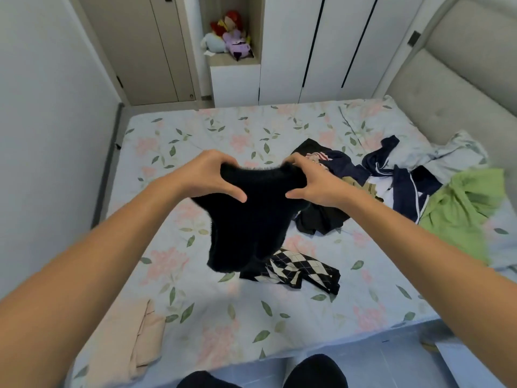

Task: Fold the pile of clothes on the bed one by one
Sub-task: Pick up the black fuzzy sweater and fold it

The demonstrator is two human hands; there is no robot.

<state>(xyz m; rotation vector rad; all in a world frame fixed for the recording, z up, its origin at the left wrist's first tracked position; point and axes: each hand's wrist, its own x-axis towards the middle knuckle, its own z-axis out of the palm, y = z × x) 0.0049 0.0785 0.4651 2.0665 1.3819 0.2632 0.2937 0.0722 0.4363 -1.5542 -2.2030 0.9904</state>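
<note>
The left hand (pixel 208 176) and right hand (pixel 313 182) are raised over the middle of the bed (pixel 195 130), each pinching the top edge of a black knit (pixel 246 219) between thumb and curled fingers. The knit hangs down between the hands, clear of the sheet, its lower end over a black-and-white argyle piece (pixel 299 268) that lies flat on the near part of the bed. Just right of the hands, on the far right of the bed, sits the pile (pixel 391 175): dark navy garments with white stripes, a tan piece, and a green garment (pixel 464 208) at the right edge. A folded beige garment (pixel 140 340) lies at the near left corner. Beyond the bed, plush toys (pixel 229 35) sit in a niche between white cupboards.
</note>
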